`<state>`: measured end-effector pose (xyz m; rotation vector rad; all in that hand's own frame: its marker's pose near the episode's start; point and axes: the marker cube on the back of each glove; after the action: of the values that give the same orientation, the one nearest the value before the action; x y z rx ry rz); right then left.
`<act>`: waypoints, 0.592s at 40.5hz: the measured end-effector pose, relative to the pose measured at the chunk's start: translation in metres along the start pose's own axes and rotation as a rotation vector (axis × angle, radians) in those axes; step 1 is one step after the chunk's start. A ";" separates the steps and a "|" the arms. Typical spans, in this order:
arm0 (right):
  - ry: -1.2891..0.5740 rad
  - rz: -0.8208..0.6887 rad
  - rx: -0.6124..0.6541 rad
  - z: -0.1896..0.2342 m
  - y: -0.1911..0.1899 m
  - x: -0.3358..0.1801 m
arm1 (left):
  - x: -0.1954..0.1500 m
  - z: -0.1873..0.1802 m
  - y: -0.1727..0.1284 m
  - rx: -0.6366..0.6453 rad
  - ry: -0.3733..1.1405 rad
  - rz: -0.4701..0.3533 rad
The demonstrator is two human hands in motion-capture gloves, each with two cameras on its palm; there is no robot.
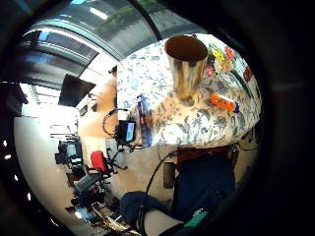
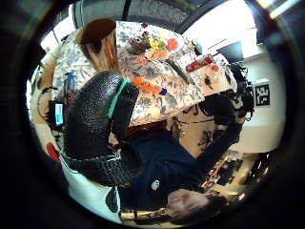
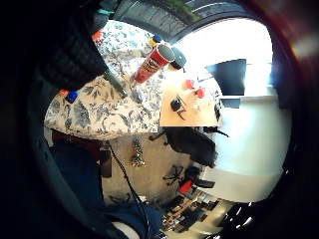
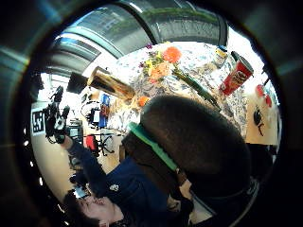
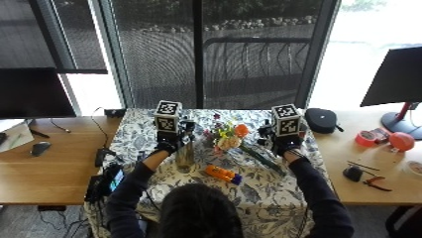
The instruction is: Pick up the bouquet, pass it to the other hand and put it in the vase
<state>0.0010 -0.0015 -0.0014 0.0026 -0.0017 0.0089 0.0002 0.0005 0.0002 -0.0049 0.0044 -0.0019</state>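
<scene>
The bouquet [image 5: 227, 136] lies on the flowered tablecloth at mid-table, with orange, yellow and pink blooms and green stems running toward the right. In the right thumb side palm view the bouquet [image 4: 163, 64] lies beyond my glove. A tall metallic vase [image 5: 184, 154] stands upright left of it, seen close as the vase [image 1: 186, 64] with an empty mouth. My left hand [image 5: 165, 145] hovers by the vase and holds nothing. My right hand [image 5: 285, 145] hovers over the stem ends, also empty. Both hands' fingers hang loosely curled.
An orange and blue toy [image 5: 223, 174] lies in front of the bouquet. A red crisp tube [image 4: 236, 73] stands at the table's right side. A black pouch [image 5: 321, 120] sits on the wooden desk at the right; tools and tape lie farther right.
</scene>
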 end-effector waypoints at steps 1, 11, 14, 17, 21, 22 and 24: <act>-0.001 0.003 0.001 -0.001 0.000 0.000 | 0.000 0.000 0.000 -0.001 0.002 -0.001; -0.073 0.064 0.082 -0.005 -0.023 0.021 | -0.015 0.000 -0.005 0.019 -0.001 -0.043; -0.097 0.076 0.079 -0.005 -0.031 0.025 | -0.020 -0.001 -0.011 0.026 -0.008 -0.058; -0.118 0.076 0.071 -0.008 -0.034 0.027 | -0.024 -0.001 -0.016 0.035 -0.010 -0.067; -0.121 0.078 0.068 -0.010 -0.039 0.027 | -0.024 0.002 -0.020 0.043 -0.006 -0.075; -0.121 0.079 0.069 -0.010 -0.040 0.027 | -0.025 0.004 -0.021 0.042 -0.008 -0.079; -0.123 0.082 0.065 -0.007 -0.044 0.026 | -0.024 0.007 -0.021 0.033 -0.008 -0.087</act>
<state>0.0272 -0.0449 -0.0090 0.0679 -0.1241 0.0905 -0.0236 -0.0204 0.0071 0.0275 -0.0039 -0.0893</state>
